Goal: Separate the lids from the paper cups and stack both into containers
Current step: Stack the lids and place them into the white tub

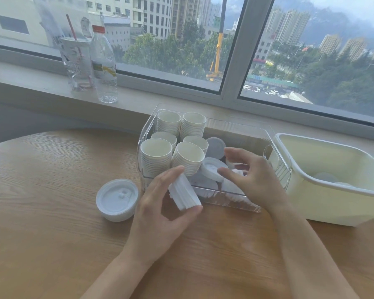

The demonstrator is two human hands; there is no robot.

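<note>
A short stack of white lids [185, 194] lies tilted on its side in the left hand [160, 212], pinched between thumb below and fingers above, just in front of the clear container [276, 147]. The right hand [253, 175] hovers at that container's near wall with fingers loosely curved, grasping nothing; it hides part of the loose lids [212, 169] inside. Six stacks of paper cups [171, 156] stand upright in the container's left half. Another lid stack [117, 199] rests on the wooden surface [52, 234], left of the container. The cream bin [333, 190], touching the container's right side, is cut off at the frame edge; pale shapes inside are hard to make out. On the windowsill, a plastic bottle [104, 65] carries a label too blurred to read, beside a clear cup with a red straw [78, 61].
</note>
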